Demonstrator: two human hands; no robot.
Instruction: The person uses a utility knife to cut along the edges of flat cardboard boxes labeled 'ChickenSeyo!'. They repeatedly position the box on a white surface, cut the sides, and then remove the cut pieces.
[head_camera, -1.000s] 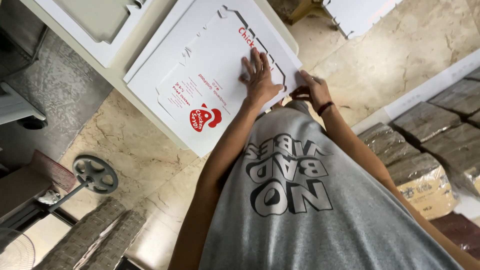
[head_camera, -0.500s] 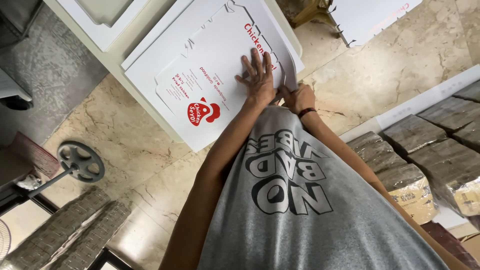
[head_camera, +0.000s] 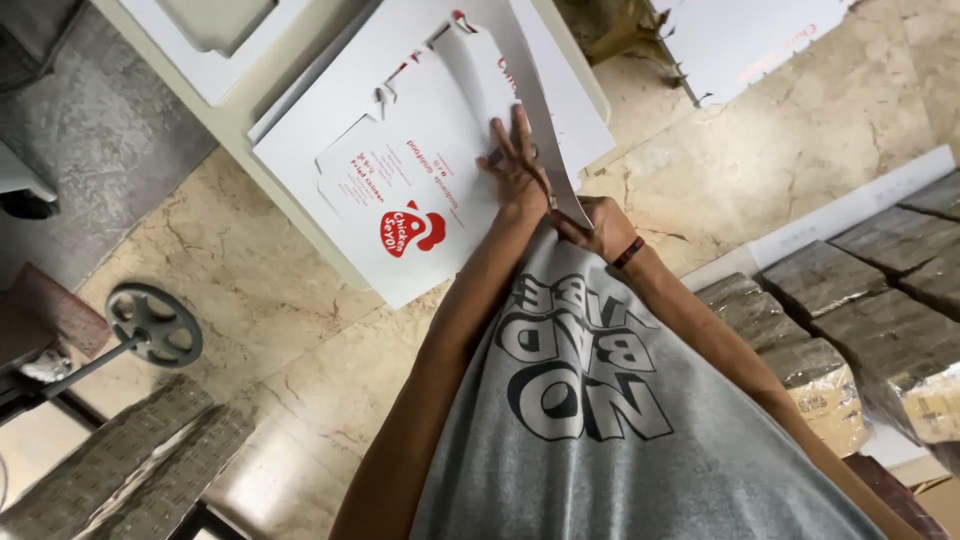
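The left hand (head_camera: 515, 165) lies flat with its fingers spread and released, pressing on a white die-cut carton blank (head_camera: 400, 190) with red print, in the upper middle of the frame. The right hand (head_camera: 600, 228) is just below and to the right of it; its fingers are clenched on the lower end of a long side flap (head_camera: 535, 110), which stands up tilted from the blank (the rest of the sheet looks flat on the stack). So I judge that the folding is only at its beginning: one flap is raised, and the other flaps and the cut tabs at the top of the blank are not yet folded. The blank rests on more white sheets (head_camera: 570, 130) on a pale worktop (head_camera: 285, 205). Wrapped bundles (head_camera: 820, 370) lie at the right, and a small wheel (head_camera: 155, 325) is at the left on the floor
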